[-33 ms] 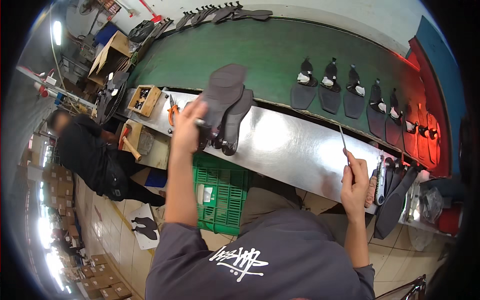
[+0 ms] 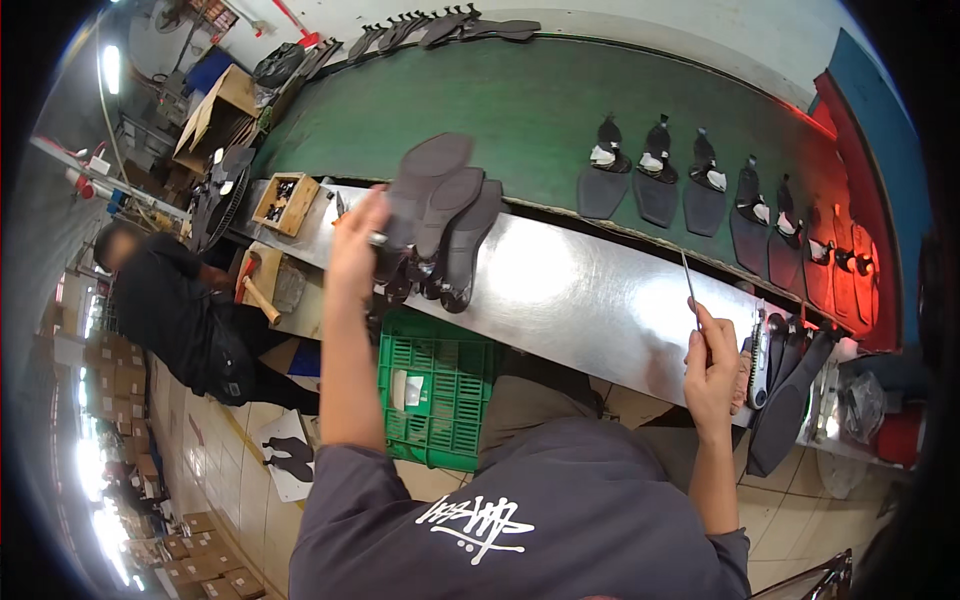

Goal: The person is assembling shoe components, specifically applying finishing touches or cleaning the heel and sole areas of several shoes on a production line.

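My left hand (image 2: 358, 235), a little blurred, is closed on the near end of a dark shoe sole (image 2: 436, 158) above the left part of the metal bench. Beside it two more dark soles, a middle one (image 2: 450, 200) and a right one (image 2: 474, 235), lie side by side, with shiny dark parts at their near ends. Orange-handled pliers (image 2: 339, 208) are mostly hidden behind my left hand. Further right, my right hand (image 2: 710, 365) grips a thin metal rod-like tool (image 2: 690, 280), its tip pointing up toward the green belt; the tool's exact kind is unclear.
Dark sandals (image 2: 657, 180) with white bits line the green belt (image 2: 500, 100), running into a red-lit opening (image 2: 865, 220). A green crate (image 2: 435, 410) stands below the metal bench (image 2: 560, 290). Left are a wooden box of small parts (image 2: 287, 205), a hammer (image 2: 260, 290) and another person (image 2: 180, 310).
My left hand has shifted left with its sole, fanning it away from the others, so the middle sole shows more. The pliers are now more covered. My right hand stays in place.
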`<state>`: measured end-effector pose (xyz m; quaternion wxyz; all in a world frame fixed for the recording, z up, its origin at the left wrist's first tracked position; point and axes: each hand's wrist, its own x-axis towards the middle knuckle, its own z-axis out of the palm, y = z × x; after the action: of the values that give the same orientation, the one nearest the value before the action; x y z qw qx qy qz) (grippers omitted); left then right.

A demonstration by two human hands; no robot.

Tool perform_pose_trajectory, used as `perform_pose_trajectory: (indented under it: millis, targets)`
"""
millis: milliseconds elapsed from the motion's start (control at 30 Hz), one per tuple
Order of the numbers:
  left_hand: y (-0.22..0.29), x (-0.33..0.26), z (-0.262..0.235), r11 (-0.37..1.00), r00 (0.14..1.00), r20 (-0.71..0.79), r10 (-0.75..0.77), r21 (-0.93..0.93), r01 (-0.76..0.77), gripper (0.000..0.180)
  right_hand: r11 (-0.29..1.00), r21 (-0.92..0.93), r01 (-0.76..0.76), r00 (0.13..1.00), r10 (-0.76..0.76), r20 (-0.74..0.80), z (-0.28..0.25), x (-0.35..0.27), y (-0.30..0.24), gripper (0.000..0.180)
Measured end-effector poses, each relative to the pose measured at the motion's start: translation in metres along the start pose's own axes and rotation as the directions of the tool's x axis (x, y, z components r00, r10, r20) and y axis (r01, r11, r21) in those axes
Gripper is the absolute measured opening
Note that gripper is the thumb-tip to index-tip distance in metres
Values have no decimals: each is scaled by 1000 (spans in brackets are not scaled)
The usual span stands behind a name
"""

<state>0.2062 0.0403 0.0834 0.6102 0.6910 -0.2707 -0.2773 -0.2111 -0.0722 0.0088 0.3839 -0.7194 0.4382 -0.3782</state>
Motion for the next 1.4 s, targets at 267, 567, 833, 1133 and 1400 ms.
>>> perform_pose_trajectory:
  millis: [267,567,833,1133,1400]
  targets:
    - [-17,53,49,796,854,-147,498,467,-384,50,899,-438,23,996,-61,-72,-29,15,50,37]
    - [-99,118,290,689,948,104,301,664,-291,62,785,-620,-18,1000,10,-16,-39,15,65,44]
    - [-129,142,312,757,881,-44,471,532,-379,33,815,-579,6,990,-86,-111,-47,21,48,51]
    - [-130,105,298,538,864,113,491,741,-402,37,845,-517,137,955,-251,-157,-39,12,17,44]
    - [-36,2,246,930,879,405,252,-352,-105,30,922,386,29,999,-22,-24,-44,8,21,29]
